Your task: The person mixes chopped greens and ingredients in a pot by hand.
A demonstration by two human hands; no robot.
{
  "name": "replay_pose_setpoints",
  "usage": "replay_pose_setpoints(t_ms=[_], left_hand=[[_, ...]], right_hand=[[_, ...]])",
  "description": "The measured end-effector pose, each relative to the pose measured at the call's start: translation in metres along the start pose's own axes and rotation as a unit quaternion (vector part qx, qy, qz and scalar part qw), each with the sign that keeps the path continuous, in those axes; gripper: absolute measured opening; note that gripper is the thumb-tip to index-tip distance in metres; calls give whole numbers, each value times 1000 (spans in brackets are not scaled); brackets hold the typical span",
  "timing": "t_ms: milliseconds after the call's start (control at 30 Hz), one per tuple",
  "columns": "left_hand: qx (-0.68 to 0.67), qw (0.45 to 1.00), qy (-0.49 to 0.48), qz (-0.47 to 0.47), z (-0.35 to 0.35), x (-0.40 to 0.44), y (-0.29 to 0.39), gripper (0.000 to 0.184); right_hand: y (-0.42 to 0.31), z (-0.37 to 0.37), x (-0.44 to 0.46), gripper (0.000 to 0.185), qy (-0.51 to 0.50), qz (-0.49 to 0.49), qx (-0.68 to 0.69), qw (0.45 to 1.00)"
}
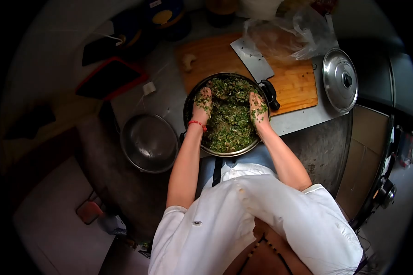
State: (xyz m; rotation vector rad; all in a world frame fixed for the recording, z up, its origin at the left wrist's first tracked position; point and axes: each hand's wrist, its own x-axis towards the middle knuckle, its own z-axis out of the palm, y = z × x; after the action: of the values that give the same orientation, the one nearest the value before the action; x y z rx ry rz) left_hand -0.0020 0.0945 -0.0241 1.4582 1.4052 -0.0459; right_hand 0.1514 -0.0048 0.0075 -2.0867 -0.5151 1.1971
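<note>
Centre of frame: round pot (248,151) with chopped green mixture (229,119) inside. Left hand (202,104) at left side of the mixture, right hand (259,109) at right side; both within the rim, well apart, bulk of the mixture between. Backs flecked with green bits. Fingers partly hidden in the mix; cannot tell whether spread or pinching. Red bracelet (197,123) at left wrist. Just above and right of pot: wooden cutting board (298,87), broad metal blade (254,62) lying across it, clear plastic bag (303,39) at upper right. Right of board, on table (303,117): metal lid (338,82). Left of pot: metal bowl (149,142).
</note>
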Motion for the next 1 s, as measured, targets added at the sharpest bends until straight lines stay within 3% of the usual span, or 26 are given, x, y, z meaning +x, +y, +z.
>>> replay_pose_setpoints(t_ms=[67,300,367,400,433,467,533,567,600,633,667,733,800,867,1000], left_hand=[[-49,998,-49,10,0,21,-8,41],[-181,976,-119,-8,-6,38,13,36],[-105,986,-112,61,-12,18,18,34],[-68,987,-106,99,-14,7,18,32],[49,966,-95,237,-15,1,-2,31],[-10,948,-95,305,-19,-10,-6,27],[-23,938,-52,343,-20,-45,-1,27],[-48,944,-20,325,-14,-58,-3,30],[-74,949,12,305,-9,-68,-5,34],[15,952,13,306,-10,-79,1,39],[130,929,73,338,0,-83,-1,42],[236,896,161,341,23,-81,-11,41],[355,869,71,339,44,-67,-55,34],[274,945,-113,140,44,-68,-46,27],[384,901,-196,51,52,-43,-54,25]], right_hand=[[-25,2,10,44,-38,128,106,985],[60,35,97,46,-206,-112,154,960],[7,22,54,45,-187,-65,25,980],[-2,15,34,44,-197,-110,10,974],[-6,9,15,43,-207,-152,-6,966],[-9,4,-1,42,-216,-195,-20,957],[-7,-7,-20,40,-228,-279,-53,931],[-3,-4,-27,37,-132,-469,-213,847],[0,-2,-47,32,-88,-380,-170,905],[-1,6,-53,34,-58,-369,-216,902],[4,12,-55,36,-29,-358,-261,896],[53,26,-40,43,-85,-325,-374,864],[86,30,-35,50,-190,-266,-488,809],[110,38,-19,51,-254,-238,-535,770],[99,46,3,45,-366,-132,-596,702]])
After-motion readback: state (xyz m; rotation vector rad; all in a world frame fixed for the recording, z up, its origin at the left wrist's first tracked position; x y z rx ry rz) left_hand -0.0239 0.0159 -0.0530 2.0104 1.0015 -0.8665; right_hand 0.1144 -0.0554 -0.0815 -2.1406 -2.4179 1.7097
